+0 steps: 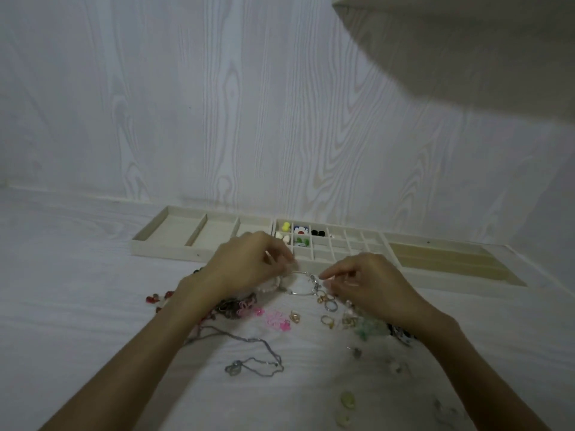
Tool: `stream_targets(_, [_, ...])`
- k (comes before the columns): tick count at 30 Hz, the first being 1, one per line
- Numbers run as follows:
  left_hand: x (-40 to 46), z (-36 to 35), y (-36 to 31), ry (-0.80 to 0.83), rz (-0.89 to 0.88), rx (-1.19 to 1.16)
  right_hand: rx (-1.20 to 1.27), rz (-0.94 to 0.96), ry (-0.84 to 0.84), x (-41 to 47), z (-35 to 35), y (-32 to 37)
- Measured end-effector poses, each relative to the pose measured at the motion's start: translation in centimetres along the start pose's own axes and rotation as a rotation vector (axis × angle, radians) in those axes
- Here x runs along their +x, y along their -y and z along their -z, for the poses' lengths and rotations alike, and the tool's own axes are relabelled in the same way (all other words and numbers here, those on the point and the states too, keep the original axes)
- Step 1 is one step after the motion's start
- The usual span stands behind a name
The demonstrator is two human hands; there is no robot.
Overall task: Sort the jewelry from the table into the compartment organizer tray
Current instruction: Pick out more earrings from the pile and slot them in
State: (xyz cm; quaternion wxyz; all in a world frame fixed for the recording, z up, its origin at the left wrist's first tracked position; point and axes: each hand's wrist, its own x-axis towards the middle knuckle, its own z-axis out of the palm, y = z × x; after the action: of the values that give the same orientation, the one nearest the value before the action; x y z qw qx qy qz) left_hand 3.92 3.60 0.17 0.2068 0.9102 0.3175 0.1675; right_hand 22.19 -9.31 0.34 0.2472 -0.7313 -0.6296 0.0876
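A pale wooden organizer tray lies along the wall; small coloured pieces fill a few of its middle compartments. In front of it jewelry is scattered on the white table. My left hand and my right hand both hover over a thin silver bangle. The left pinches its left end, fingers curled. The right pinches near its charm end, index finger extended. Gold rings, pink flower pieces and a grey chain necklace lie just below.
Red beads lie left of my left wrist. Green and dark items sit under my right wrist, pale stones nearer me. The tray's right end has a long tan section. A white object overhangs top right.
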Motion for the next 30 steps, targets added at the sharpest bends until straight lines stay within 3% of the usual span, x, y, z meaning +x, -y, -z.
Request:
stream_targets(3, [-1.8,-1.6,0.0,0.098,-0.072,-0.109,0.014,-0.01,-0.083,-0.9,-0.5,-0.7])
stream_targets(6, [-2.6,-2.7,-0.3,0.185,-0.05,-0.061,-0.03,0.023,-0.076,-1.7,-0.9,-0.8])
stream_targets(13, [-2.4,-2.9,-0.5,0.127,-0.047,0.114,-0.084,0.121,-0.101,-2.0,-2.6,0.4])
stream_targets(17, [-2.4,-3.2,0.3,0.073,-0.015,-0.144,-0.054,0.114,-0.078,-2.3,-3.9,1.2])
stream_targets(22, [-2.6,-2.8,-0.7,-0.032,0.098,-0.537,0.326,0.079,-0.2,-2.4,-4.2,2.0])
stream_targets(30, [-3.0,-2.7,-1.9,-0.021,0.243,-0.774,0.632,0.112,-0.335,-2.8,-3.6,2.5])
